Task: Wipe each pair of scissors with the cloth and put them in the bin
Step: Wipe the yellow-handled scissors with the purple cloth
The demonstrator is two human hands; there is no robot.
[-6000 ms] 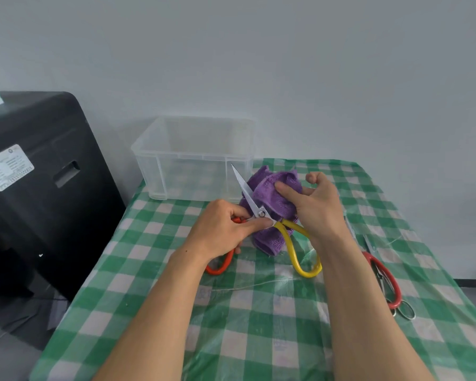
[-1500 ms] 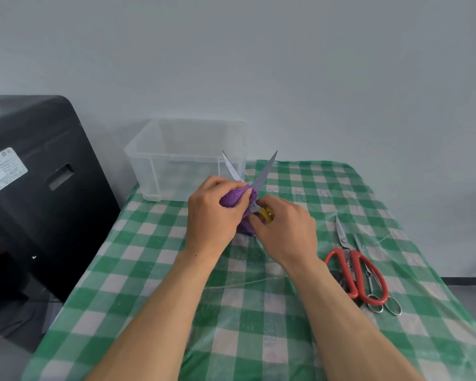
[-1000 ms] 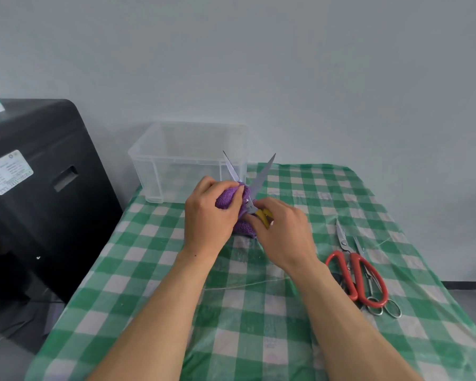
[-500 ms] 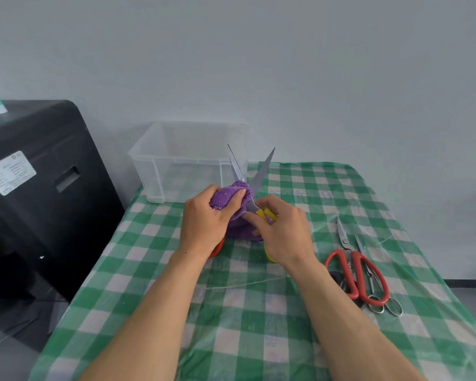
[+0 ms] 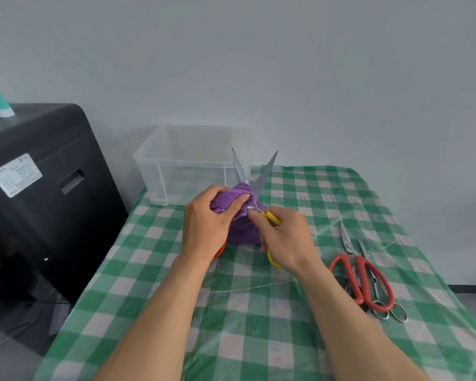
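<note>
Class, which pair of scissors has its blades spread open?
The yellow-handled scissors being wiped: the blades form a V above the purple cloth. The red-handled scissors and small steel scissors lie closed.

Three scissors: yellow-handled (image 5: 265, 174), red-handled (image 5: 360, 281), small silver (image 5: 364, 248); one cloth (image 5: 230, 199); one bin (image 5: 190, 177)

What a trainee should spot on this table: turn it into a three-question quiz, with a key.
1. True or false: the clear bin already holds scissors.
2. The left hand grips: A) the purple cloth; B) a sponge; C) the clear bin.
3. Fill in: the blades of the scissors held by the right hand stand ___ (open or closed).
Key: 1 false; 2 A; 3 open.
</note>
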